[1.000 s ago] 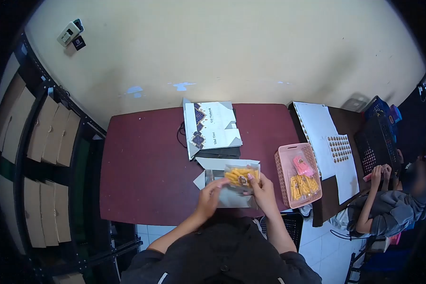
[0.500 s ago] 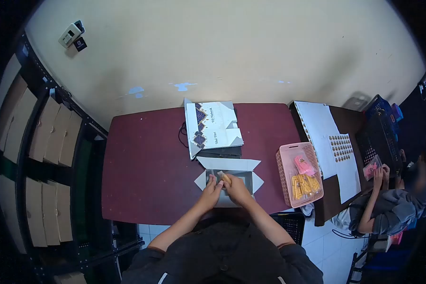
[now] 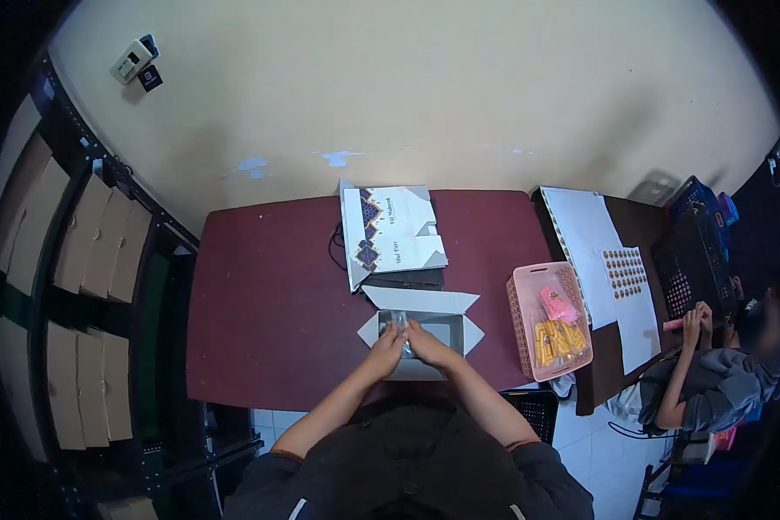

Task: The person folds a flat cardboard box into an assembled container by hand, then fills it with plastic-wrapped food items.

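Observation:
An open white cardboard box (image 3: 446,368) with its flaps spread stands at the near edge of the table. Over its left half, my left hand (image 3: 387,347) and my right hand (image 3: 425,343) are close together, both closed on a small clear plastic packet (image 3: 399,319). The packet's top sticks up between my fingers; its contents are hidden. Behind the box lies a stack of flat white printed cartons (image 3: 399,230) with a dark patterned band, on top of something black.
A pink basket (image 3: 518,334) at the table's right edge holds yellow packets (image 3: 559,341) and a pink packet (image 3: 557,303). On the dark side table lie sticker sheets (image 3: 624,272). A co-worker's hands (image 3: 698,321) hold something pink. Shelves with cartons (image 3: 87,243) stand left.
My hands have turned the packet; the tan part seen by my right fingers before is now hidden. The co-worker's pink packet has changed position in their hands.

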Demonstrator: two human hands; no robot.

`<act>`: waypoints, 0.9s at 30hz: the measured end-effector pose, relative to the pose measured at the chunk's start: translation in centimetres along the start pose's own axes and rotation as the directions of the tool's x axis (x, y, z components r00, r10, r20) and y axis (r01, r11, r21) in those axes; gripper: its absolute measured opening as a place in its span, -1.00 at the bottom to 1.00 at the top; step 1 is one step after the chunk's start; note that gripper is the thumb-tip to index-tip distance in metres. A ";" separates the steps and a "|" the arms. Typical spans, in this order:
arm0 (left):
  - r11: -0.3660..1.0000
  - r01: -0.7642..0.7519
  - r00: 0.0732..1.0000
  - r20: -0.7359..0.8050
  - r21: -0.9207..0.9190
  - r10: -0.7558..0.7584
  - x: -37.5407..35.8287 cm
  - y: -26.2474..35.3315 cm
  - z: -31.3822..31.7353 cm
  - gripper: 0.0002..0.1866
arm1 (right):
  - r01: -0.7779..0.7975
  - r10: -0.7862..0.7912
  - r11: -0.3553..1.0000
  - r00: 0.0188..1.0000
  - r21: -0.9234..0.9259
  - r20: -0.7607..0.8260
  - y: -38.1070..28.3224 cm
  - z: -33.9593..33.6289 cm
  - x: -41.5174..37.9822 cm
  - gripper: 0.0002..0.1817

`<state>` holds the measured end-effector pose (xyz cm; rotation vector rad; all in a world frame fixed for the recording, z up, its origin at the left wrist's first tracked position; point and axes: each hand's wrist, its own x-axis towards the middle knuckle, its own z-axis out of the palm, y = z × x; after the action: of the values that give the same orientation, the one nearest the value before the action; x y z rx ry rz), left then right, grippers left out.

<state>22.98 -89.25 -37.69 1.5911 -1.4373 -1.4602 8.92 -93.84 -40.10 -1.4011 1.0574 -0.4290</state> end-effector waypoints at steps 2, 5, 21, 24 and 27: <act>0.999 0.026 1.000 0.012 -0.047 -0.026 0.0 0.3 -0.2 -0.31 | -0.032 0.026 0.949 0.999 -0.314 -0.022 -2.2 -0.3 -1.3 -0.41; 1.000 0.018 1.000 0.011 0.010 -0.018 -0.6 0.9 -0.3 -0.26 | -0.122 0.096 0.888 0.992 -0.443 -0.080 -5.8 -0.3 -2.7 -0.47; 0.970 -0.041 0.999 0.001 0.238 0.042 -4.0 4.8 -1.3 -0.27 | 0.158 -0.213 0.966 0.936 -0.206 -0.279 -1.8 1.3 0.1 -0.66; 0.981 -0.034 0.999 0.000 0.192 0.034 -3.9 4.7 -1.1 -0.28 | 0.048 -0.076 0.993 0.958 -0.105 -0.275 -2.3 0.8 -0.6 -0.69; 0.961 0.011 1.000 -0.024 0.277 -0.005 -3.6 4.1 -0.7 -0.28 | 0.081 -0.119 0.987 0.947 -0.138 -0.298 -2.4 0.1 -1.2 -0.72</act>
<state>22.79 -87.25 -32.59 1.7741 -1.6832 -1.2829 9.19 -93.24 -37.53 -1.5359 1.2837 -0.6814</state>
